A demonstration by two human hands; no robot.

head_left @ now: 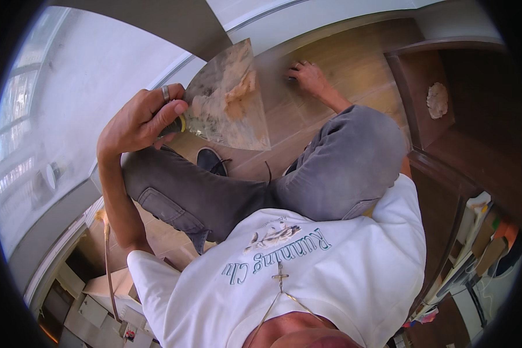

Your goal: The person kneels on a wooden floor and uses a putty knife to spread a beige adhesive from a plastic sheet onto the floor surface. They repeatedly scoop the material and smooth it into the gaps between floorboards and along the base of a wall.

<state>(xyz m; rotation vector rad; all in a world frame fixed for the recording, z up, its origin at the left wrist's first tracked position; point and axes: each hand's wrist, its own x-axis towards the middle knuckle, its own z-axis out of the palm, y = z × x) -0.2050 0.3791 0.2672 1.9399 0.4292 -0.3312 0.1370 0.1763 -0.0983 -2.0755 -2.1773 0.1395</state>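
Note:
My left hand (145,119), with a ring on one finger, is closed around the black handle (174,126) of a wide, fan-shaped putty knife. Its blade (217,117) is smeared, and a lump of beige filler (239,93) clings to it. The blade hangs above the floor in front of my left foot. Farther forward, my right hand (311,80) reaches low over the wood-look floor (348,61). Its fingers curl around a small dark thing (292,78). Most of that thing is hidden, and a grey blur beside it cannot be made out.
At the right, a pale lump (437,101) sits on a dark brown panel (413,87). A white wall (322,21) runs along the front, beside a grey upright surface (165,21). My dark shoe (211,161) stands between my knees. Cables and other items (491,248) fill the lower right.

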